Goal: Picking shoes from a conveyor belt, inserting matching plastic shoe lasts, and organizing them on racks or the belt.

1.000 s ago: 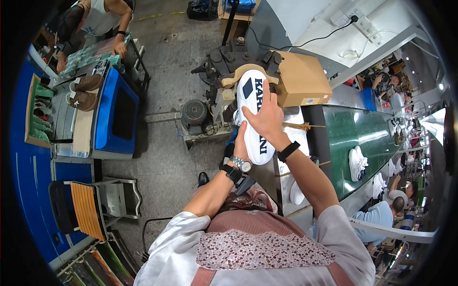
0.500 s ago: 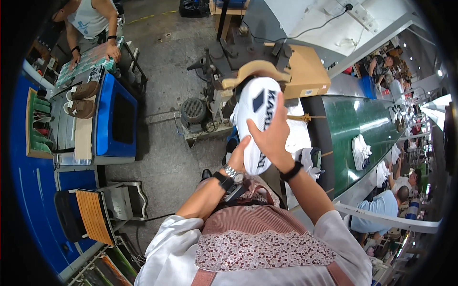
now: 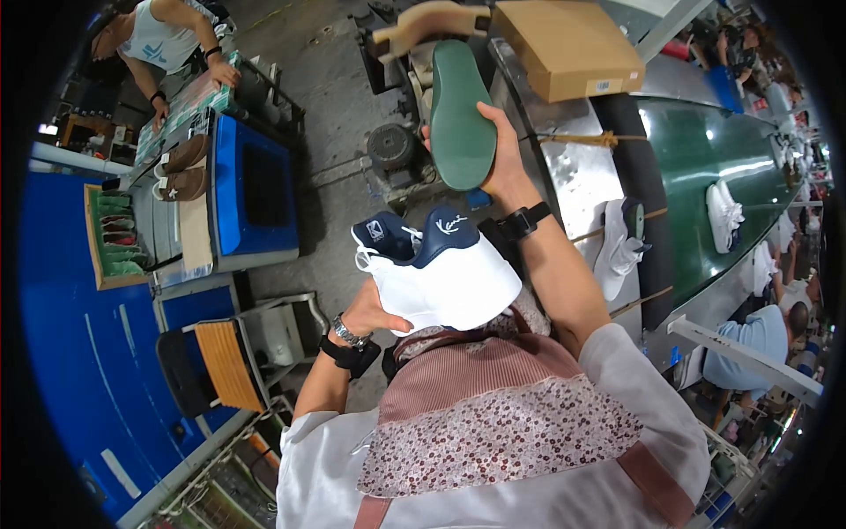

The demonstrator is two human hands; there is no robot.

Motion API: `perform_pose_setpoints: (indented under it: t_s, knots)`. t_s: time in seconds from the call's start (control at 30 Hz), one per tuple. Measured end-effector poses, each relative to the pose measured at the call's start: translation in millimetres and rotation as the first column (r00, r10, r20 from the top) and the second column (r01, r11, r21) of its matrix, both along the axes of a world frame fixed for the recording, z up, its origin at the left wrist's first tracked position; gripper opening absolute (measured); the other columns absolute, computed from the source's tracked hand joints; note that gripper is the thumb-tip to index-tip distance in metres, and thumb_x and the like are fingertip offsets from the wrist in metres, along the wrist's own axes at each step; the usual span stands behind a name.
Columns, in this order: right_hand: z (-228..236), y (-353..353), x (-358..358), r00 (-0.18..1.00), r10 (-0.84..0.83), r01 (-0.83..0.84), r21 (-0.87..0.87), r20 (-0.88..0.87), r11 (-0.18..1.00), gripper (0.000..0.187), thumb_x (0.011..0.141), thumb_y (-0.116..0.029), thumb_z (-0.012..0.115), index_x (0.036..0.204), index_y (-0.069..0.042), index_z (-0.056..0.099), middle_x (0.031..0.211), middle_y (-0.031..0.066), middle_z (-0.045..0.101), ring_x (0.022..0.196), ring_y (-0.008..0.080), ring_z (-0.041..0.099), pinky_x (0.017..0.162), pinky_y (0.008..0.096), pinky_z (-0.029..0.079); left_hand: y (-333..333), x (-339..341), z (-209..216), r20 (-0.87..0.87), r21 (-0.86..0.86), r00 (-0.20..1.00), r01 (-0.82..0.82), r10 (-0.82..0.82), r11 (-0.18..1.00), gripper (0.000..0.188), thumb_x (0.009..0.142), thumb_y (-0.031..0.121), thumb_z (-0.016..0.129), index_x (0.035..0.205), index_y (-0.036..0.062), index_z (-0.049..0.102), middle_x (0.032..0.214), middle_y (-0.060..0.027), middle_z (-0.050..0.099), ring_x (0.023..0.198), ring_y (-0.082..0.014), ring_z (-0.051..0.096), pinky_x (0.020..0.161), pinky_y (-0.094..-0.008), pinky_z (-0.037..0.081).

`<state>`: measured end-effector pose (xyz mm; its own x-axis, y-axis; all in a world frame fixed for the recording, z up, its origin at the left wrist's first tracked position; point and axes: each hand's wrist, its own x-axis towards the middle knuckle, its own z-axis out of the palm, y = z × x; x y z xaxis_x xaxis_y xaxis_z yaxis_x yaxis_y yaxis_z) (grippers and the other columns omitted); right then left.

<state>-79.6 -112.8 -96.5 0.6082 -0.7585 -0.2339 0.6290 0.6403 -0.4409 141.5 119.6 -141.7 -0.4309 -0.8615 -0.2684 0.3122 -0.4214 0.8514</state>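
Note:
My left hand grips a white shoe low in front of my apron. Its thumb presses on the side of the shoe. Navy lining and a navy collar show at the shoe's opening, with white laces beside it. Farther out, my right hand holds up a green insole with its plain green face toward me. The thumb lies along the right edge, and fingertips show at the left edge. The rest of those fingers are hidden behind the insole.
White shoes lie on the metal ledge at right, beside a green conveyor belt. A cardboard box and a machine with a motor stand ahead. Brown shoes sit on a blue cabinet; a person works behind it.
The white, printed face of the insole showed before; now its green face does. My hands have moved apart, the right one outward with the insole. The white shoe has come into plain view.

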Motion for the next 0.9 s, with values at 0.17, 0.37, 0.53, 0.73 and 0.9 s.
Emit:
perform_pose_setpoints:
  t_s: [0.17, 0.37, 0.53, 0.73, 0.9]
  knots:
    - [11, 32, -56, 0.994, 0.028, -0.051, -0.214, -0.110, 0.976, 0.064, 0.091, -0.039, 0.055, 0.137, 0.004, 0.049, 0.118, 0.0274, 0.065, 0.103, 0.0343, 0.068, 0.090, 0.0417, 0.056, 8, -34, 16, 0.110, -0.093, 0.990, -0.077, 0.087, 0.993, 0.123, 0.048, 0.031, 0.103, 0.149, 0.0004, 0.039, 0.143, -0.0127, 0.054, 0.131, -0.0262, 0.053, 0.111, -0.0426, 0.041]
    - [-1, 85, -227, 0.368, -0.790, 0.060, -0.835, -0.491, 0.547, 0.107, 0.076, -0.017, 0.075, 0.160, -0.007, 0.011, 0.134, 0.0189, 0.055, 0.122, 0.0285, 0.055, 0.103, 0.0385, 0.044, -34, -103, 26, 0.228, -0.219, 0.968, -0.057, 0.108, 0.974, 0.120, 0.049, 0.033, 0.103, 0.146, -0.0001, 0.042, 0.142, -0.0128, 0.055, 0.129, -0.0266, 0.054, 0.111, -0.0423, 0.041]
    - [-50, 180, -368, -0.610, -0.544, 0.028, -0.701, -0.577, 0.712, 0.113, 0.068, -0.015, 0.078, 0.160, -0.011, 0.011, 0.134, 0.0253, 0.050, 0.120, 0.0430, 0.054, 0.101, 0.0440, 0.046, -83, -173, 24, 0.377, -0.312, 0.926, 0.144, -0.017, 0.939, 0.106, 0.055, 0.037, 0.100, 0.140, -0.0023, 0.048, 0.136, -0.0112, 0.059, 0.125, -0.0240, 0.056, 0.108, -0.0406, 0.043]
    - [-176, 309, -455, -0.757, 0.010, 0.317, -0.353, -0.654, 0.880, 0.114, 0.068, -0.020, 0.084, 0.156, 0.001, 0.013, 0.137, 0.0273, 0.047, 0.124, 0.0462, 0.047, 0.105, 0.0504, 0.041, -141, -262, 26, 0.506, -0.306, 0.838, 0.394, -0.203, 0.866, 0.087, 0.058, 0.028, 0.100, 0.127, -0.0025, 0.056, 0.120, -0.0104, 0.067, 0.107, -0.0205, 0.065, 0.094, -0.0362, 0.052]
    - [-94, 254, -440, -0.806, -0.313, 0.128, -0.665, -0.502, 0.736, 0.088, 0.075, -0.029, 0.081, 0.147, 0.001, 0.039, 0.138, 0.0228, 0.049, 0.128, 0.0383, 0.047, 0.110, 0.0457, 0.037, -174, -318, 23, 0.543, -0.347, 0.813, 0.447, -0.212, 0.825, 0.087, 0.059, 0.025, 0.099, 0.127, -0.0039, 0.054, 0.119, -0.0104, 0.066, 0.106, -0.0193, 0.064, 0.093, -0.0342, 0.052]
